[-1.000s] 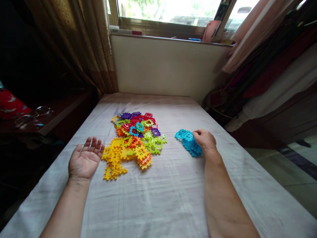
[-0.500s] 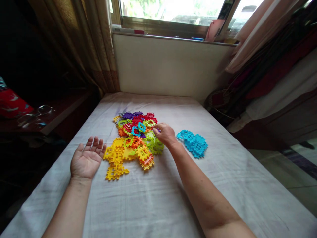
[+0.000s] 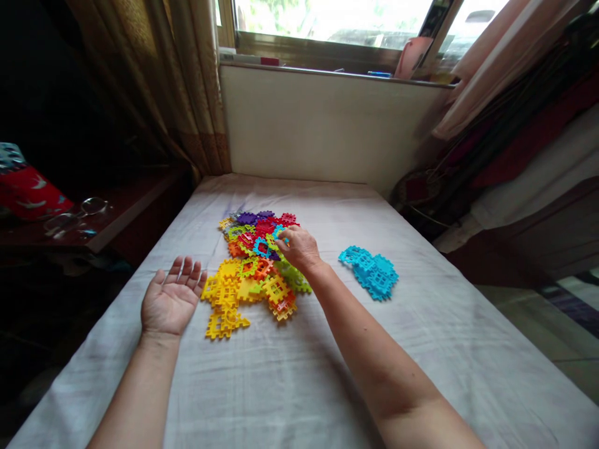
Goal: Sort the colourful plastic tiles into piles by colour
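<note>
A mixed heap of toothed plastic building pieces lies on the sheet, with red pieces, purple pieces, yellow pieces and lime green pieces in it. Over the heap's upper right side, my right hand pinches a light blue building piece between thumb and fingers. Another light blue square frame rests on the heap just left of it. My left hand lies palm up, fingers spread, beside the yellow pieces and holding nothing. Apart on the right is a pile of blue pieces.
A pale sheet covers the bed-like surface, which meets a white wall panel under the window. Glasses and a red bag-like item sit on the dark side table at left. Hanging clothes line the right side.
My right hand has moved left over the heap and closed on a light blue piece, which is shifted up from where it lay. My left hand stays put; the view has shifted slightly.
</note>
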Action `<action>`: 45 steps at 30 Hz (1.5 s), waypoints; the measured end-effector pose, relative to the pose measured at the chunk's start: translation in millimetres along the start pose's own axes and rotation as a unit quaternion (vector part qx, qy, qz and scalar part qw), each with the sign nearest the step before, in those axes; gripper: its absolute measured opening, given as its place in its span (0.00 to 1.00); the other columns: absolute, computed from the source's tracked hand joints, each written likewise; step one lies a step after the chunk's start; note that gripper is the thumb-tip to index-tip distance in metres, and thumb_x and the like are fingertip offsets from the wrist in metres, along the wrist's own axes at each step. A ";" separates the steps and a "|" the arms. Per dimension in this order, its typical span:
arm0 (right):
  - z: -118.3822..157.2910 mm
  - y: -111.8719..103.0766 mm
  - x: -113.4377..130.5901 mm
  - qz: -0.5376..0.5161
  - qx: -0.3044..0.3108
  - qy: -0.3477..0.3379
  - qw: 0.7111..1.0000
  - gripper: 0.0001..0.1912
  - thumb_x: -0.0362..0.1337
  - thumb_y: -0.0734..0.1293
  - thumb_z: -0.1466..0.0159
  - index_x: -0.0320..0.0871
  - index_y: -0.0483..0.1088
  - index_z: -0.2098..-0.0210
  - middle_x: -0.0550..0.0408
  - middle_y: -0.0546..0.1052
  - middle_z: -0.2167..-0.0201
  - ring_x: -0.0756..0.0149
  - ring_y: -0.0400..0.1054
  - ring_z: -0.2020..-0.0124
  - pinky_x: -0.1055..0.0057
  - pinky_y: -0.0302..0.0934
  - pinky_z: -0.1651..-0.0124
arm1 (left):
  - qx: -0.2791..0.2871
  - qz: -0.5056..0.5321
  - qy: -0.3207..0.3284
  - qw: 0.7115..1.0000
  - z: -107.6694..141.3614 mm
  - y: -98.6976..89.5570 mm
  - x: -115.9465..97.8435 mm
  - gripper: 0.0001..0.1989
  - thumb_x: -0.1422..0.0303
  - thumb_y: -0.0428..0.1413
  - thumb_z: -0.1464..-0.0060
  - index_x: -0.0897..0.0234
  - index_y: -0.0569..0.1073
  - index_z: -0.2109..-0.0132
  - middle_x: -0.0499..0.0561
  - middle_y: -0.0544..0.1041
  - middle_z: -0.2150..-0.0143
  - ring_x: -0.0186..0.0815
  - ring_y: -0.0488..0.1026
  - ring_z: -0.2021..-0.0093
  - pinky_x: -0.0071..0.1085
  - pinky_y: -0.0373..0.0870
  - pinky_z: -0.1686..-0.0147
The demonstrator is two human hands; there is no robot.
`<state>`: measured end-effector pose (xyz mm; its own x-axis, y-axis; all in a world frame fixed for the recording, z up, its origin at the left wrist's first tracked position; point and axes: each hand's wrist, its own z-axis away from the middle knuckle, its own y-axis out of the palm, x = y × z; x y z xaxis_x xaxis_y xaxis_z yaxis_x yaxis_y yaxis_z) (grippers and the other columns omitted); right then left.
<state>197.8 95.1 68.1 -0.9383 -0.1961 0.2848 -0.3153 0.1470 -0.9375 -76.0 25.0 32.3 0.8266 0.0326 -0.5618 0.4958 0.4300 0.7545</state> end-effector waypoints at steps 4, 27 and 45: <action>33.6 -27.4 -35.1 0.024 -0.019 0.042 0.999 0.12 0.41 0.64 0.33 0.49 0.78 0.55 0.51 0.79 0.53 0.61 0.71 0.51 0.69 0.62 0.49 | 0.001 -0.002 -0.001 1.000 -1.8 -2.1 -0.5 0.14 0.62 0.47 0.38 0.62 0.74 0.54 0.54 0.82 0.59 0.40 0.80 0.56 0.40 0.78 0.57; 81.7 -58.7 -81.4 0.079 -0.029 0.170 0.982 0.13 0.40 0.64 0.35 0.48 0.80 0.57 0.47 0.79 0.54 0.52 0.72 0.51 0.61 0.63 0.51 | -0.001 -0.013 0.001 1.000 -0.7 0.0 0.1 0.14 0.62 0.46 0.38 0.61 0.74 0.55 0.54 0.82 0.59 0.39 0.80 0.57 0.39 0.78 0.58; 7.9 5.5 51.2 0.059 0.053 -0.046 0.996 0.13 0.42 0.63 0.33 0.48 0.80 0.58 0.51 0.79 0.57 0.61 0.70 0.54 0.71 0.62 0.55 | 0.027 0.008 -0.004 1.000 -3.8 -7.3 -0.1 0.12 0.62 0.52 0.41 0.62 0.74 0.54 0.54 0.81 0.57 0.41 0.79 0.55 0.41 0.77 0.55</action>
<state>149.2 78.2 76.0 -0.9496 -0.2714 0.1570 -0.1825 0.0715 -0.9806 -80.7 25.3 25.5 0.8370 0.0310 -0.5463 0.4958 0.3794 0.7812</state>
